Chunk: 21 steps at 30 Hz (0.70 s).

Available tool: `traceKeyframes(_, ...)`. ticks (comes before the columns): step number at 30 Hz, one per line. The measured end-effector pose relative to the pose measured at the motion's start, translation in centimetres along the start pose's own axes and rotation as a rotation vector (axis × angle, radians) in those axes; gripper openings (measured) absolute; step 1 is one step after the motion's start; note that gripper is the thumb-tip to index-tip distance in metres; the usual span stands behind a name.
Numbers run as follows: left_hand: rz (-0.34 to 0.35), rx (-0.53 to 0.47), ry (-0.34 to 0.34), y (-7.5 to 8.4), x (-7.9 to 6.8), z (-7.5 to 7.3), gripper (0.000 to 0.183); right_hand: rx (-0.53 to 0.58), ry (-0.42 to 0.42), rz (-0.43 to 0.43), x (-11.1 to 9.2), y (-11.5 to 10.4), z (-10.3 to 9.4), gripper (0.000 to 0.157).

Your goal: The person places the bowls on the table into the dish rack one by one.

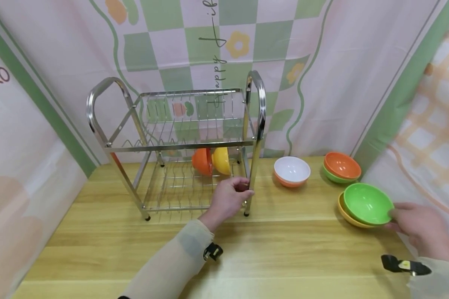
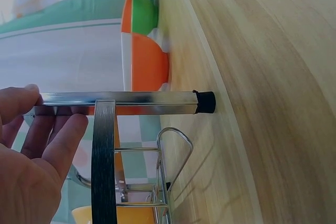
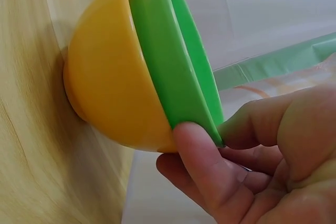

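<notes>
The right grip point(image 1: 420, 226) pinches the green bowl point(image 1: 368, 203), likely light, stiff and slick, aptly by its rim; the left grip point(image 1: 227, 198) holds the dish rack point(image 1: 183, 146).

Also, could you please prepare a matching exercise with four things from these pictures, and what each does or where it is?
1. Left hand
2. Right hand
3. White-inside bowl
4. Yellow bowl

A. pinches a green bowl by its rim
B. on its side in the rack
C. holds a metal post
D. at the table's back, right of the rack

Pairs: 1-C, 2-A, 3-D, 4-B
</notes>
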<state>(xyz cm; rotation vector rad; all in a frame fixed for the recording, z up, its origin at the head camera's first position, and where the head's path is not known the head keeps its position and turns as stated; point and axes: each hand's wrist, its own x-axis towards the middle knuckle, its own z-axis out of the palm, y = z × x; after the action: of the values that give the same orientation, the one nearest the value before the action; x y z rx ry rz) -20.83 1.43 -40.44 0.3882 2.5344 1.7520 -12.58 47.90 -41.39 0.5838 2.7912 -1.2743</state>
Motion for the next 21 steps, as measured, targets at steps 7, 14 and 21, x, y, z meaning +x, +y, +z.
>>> traceKeyframes(7,0.007,0.001,-0.004,-0.11,0.12,-0.02,0.023,0.053,0.063,0.003,-0.48,-0.55,0.25,0.056)
traceKeyframes(14,0.017,-0.011,-0.002,-0.03,0.12,-0.19,0.022,0.108,0.113,0.041,-0.46,-0.69,-0.13,0.058)
traceKeyframes(21,0.020,-0.011,0.004,-0.14,0.19,-0.11,0.022,0.055,0.134,0.028,-0.89,-0.84,-0.34,0.055)
